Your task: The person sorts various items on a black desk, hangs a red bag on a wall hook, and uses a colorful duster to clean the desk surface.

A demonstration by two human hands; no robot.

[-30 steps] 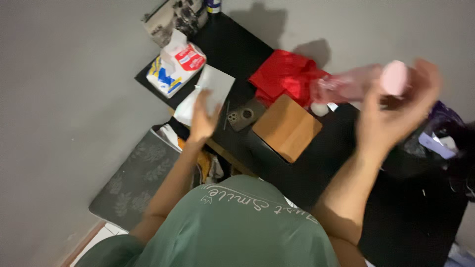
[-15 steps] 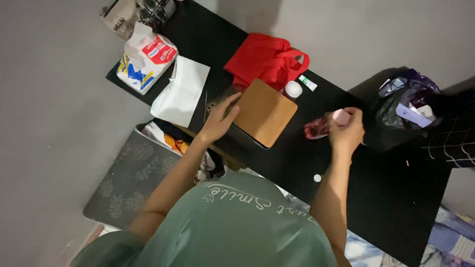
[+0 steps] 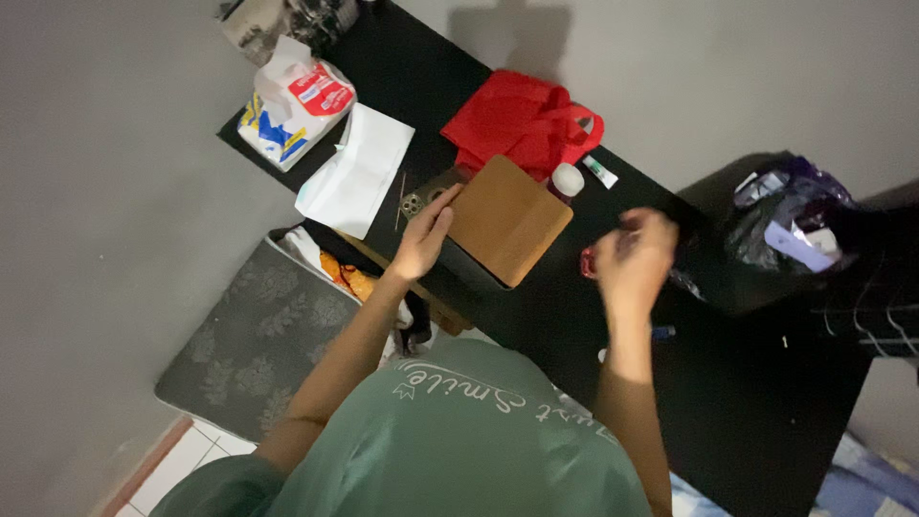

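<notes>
My left hand (image 3: 424,235) lies with fingers spread on the near left edge of a dark box with a brown lid (image 3: 507,220), next to a small grey piece with round holes (image 3: 414,203). My right hand (image 3: 632,258) is blurred above the black table (image 3: 766,402), to the right of the box. Its fingers are curled around a pink bottle (image 3: 586,260), of which only a reddish end shows at the hand's left side.
A red cloth bag (image 3: 522,120), a white-capped small bottle (image 3: 567,179) and a small tube (image 3: 601,170) lie behind the box. A tissue pack (image 3: 292,105) and white paper (image 3: 354,172) are at the left end. A dark plastic bag (image 3: 790,215) sits right. A grey patterned cushion (image 3: 249,345) lies below.
My right hand came down from near my head to the table with the pink bottle and has drawn slightly left. My left hand settled on the box's edge.
</notes>
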